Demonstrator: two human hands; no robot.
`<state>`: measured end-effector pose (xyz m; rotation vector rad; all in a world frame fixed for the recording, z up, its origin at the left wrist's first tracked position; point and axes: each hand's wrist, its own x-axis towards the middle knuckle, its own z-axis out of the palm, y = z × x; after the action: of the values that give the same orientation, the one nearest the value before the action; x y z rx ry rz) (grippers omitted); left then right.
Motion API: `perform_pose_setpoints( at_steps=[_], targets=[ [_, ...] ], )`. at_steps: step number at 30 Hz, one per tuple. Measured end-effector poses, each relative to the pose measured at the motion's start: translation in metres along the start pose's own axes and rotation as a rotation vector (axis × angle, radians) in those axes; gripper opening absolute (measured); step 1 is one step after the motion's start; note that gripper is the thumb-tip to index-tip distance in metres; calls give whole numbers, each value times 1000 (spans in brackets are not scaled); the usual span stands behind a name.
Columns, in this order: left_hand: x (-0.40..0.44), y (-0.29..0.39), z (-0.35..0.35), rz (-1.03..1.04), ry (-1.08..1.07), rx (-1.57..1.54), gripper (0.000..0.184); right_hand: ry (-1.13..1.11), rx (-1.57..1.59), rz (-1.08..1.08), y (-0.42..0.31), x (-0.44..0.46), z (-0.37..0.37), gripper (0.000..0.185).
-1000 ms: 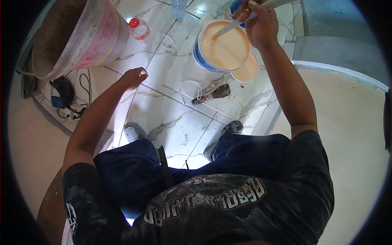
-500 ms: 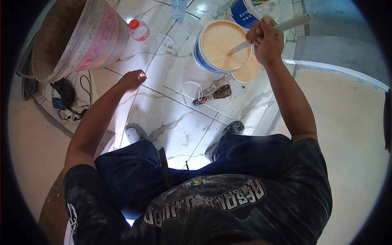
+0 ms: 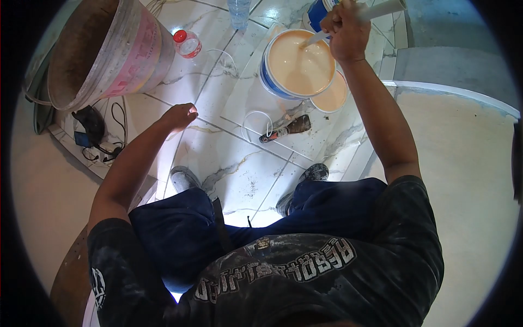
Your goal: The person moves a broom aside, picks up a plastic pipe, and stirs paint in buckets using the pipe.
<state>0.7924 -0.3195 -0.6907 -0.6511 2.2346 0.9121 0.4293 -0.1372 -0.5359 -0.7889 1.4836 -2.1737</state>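
My right hand (image 3: 347, 34) is wrapped round a pale plastic pipe (image 3: 383, 8), which slants down into a bucket (image 3: 268, 79) of peach-coloured paint (image 3: 308, 71). The pipe's lower end is dipped in near the far side of the paint, and a streak trails below it. Beside the bucket lies a round lid (image 3: 333, 98) coated with the same paint. Over the tiles on the left, my left hand (image 3: 181, 116) hangs with its fingers curled and nothing visible in them. Between my hands, nearer to me, a scraper (image 3: 289, 129) rests on the floor beside a thin white wire loop (image 3: 256, 124).
A large tilted dirty bucket (image 3: 136, 60) stands at far left, with a red-capped jar (image 3: 187, 43) beside it. Black cables and a device (image 3: 90, 125) lie below. A clear bottle (image 3: 238, 15) and a blue tub (image 3: 317, 15) are at the back. My shoes (image 3: 184, 179) are on the tiles.
My right hand has moved away from me with the pipe, whose dipped end has shifted to the far side of the paint. My left hand stays nearly where it was.
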Motion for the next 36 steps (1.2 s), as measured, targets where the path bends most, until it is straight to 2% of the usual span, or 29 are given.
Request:
perform_pose_setpoints(
  at_steps=[5,7,16,21,23,30,36],
  targets=[
    [1,3,1,5,-3,18,34,-130,133,79,-5,-17,18,28],
    [3,2,0,28,-2,-5,34,-274,122,104,-12,-26,23,32],
    [5,-3,-3,32,24,34,33,-328,153,276,-26,-45,-5,30],
    [4,-2,-7,25,27,33,33,-257,-9,218,-32,-32,-15,30],
    [2,-2,-6,15,30,32,32,-187,-165,134,-32,-25,-16,32],
    [-7,-6,3,-14,-8,37,33,-106,-107,-26,-17,-3,-8,30],
    [-4,-8,5,22,10,56,32,-143,30,21,-10,-7,17,30]
  ],
)
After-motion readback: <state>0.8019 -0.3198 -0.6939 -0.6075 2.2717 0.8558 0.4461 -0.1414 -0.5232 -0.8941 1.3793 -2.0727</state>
